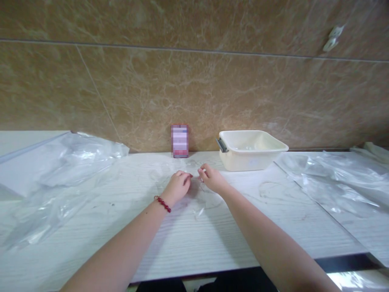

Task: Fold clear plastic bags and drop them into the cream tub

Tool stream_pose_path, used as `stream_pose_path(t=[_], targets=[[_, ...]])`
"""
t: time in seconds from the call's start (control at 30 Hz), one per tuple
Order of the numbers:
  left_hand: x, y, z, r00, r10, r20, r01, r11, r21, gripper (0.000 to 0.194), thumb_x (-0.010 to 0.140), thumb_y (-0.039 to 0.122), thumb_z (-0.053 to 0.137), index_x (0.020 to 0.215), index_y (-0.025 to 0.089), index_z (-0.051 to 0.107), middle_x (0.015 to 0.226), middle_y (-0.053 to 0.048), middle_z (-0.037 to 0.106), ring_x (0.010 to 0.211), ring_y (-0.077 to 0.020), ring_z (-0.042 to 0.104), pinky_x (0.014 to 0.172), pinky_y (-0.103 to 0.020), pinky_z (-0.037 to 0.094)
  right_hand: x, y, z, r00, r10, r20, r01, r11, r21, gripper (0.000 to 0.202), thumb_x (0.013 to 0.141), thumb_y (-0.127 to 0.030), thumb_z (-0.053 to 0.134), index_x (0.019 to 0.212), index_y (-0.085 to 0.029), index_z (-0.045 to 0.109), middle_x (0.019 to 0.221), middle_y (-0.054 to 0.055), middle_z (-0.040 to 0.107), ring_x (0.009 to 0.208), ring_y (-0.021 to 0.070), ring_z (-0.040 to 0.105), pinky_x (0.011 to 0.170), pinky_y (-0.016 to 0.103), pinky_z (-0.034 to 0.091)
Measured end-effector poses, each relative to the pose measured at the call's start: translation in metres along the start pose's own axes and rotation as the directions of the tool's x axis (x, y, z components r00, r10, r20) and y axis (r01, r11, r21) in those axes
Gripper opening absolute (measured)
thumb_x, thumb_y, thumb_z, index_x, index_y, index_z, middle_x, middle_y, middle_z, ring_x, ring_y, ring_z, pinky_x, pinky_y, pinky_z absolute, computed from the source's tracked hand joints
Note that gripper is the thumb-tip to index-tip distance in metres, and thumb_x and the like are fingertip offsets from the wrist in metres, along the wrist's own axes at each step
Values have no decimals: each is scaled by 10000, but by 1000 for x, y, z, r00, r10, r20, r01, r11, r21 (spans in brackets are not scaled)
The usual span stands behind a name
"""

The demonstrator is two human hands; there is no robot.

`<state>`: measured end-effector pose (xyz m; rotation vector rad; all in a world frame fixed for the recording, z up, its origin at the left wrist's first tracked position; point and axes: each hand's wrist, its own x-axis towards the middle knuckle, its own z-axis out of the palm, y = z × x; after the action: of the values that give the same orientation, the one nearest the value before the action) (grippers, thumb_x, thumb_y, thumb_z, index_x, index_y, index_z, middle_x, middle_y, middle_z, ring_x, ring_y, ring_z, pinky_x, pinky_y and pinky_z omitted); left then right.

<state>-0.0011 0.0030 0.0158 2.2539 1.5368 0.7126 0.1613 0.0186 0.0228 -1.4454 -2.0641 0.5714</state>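
Observation:
My left hand point(178, 187), with a dark red bead bracelet point(163, 203) at the wrist, is closed in a pinch just above the table. Something tiny and reddish shows at its fingertips; I cannot make out whether it is held or a nail. Close beside it on the right, my right hand point(212, 178) has its thumb and finger bent together around something small and clear, too small to name. A thin, clear plastic piece point(199, 212) lies below the hands. Fainter transparent pieces point(170, 165) lie beyond the fingers.
A cream plastic tub point(247, 160) with a grey handle holds clear items by the wall. A phone-like upright thing point(180, 141), its front blurred, leans on the brown wall point(146, 89). Clear plastic sheeting covers the left point(82, 158) and right point(337, 178) of the white table point(170, 251).

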Motion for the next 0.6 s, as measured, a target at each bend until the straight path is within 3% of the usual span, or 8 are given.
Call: stream_pose_path(t=[0.03,0.1,0.17,0.23,0.37,0.5,0.6], targets=[[1,0,0,994,-112,-11,109,986,-129,338,806,352,284,956,171,526,889,-94,566,865,-188,520,787,-336,403,-2,-2,0,999,-24,26,23,999,42,261,828,-395,259,886,-204,426,666,4,601,601,104,548,555,202,366],[2,2,-2,950,-305,69,308,877,-369,422,807,444,220,1030,170,451,760,-71,577,693,-169,559,618,-308,461,-4,-4,0,995,-79,64,72,992,103,305,844,-399,193,884,-203,423,684,4,605,611,95,550,572,203,371],[1,5,-3,911,-381,160,408,766,-497,493,759,544,265,1064,184,408,719,-50,569,583,-147,554,503,-269,457,-7,-6,-1,988,-131,85,120,986,120,319,847,-396,185,874,-195,431,716,14,607,650,96,556,604,210,376],[-1,6,-5,905,-389,173,418,733,-537,529,710,589,332,1065,205,405,724,-34,562,546,-127,546,465,-238,444,-9,-8,-3,976,-179,120,166,980,110,298,848,-373,209,879,-189,441,745,22,611,694,101,558,638,219,376],[-2,0,-5,905,-410,116,416,791,-449,532,693,574,375,1077,207,403,690,-19,562,489,-118,535,425,-220,410,-12,-9,-4,944,-250,216,238,968,82,216,838,-256,267,951,-188,438,782,18,621,707,99,554,650,223,375],[-1,-7,-3,932,-357,64,362,913,-186,409,675,378,486,1033,183,449,596,3,562,437,-121,502,425,-222,372,-10,-5,-4,938,-273,212,271,962,40,241,771,-171,380,1005,-176,438,815,22,623,716,100,552,658,221,381],[0,-11,-9,959,-280,34,281,960,-11,299,649,326,502,917,195,525,653,-15,585,549,-144,538,502,-230,384,-8,0,-5,909,-355,217,368,930,-20,262,693,-204,510,951,-157,515,855,43,615,797,124,545,731,235,371]])
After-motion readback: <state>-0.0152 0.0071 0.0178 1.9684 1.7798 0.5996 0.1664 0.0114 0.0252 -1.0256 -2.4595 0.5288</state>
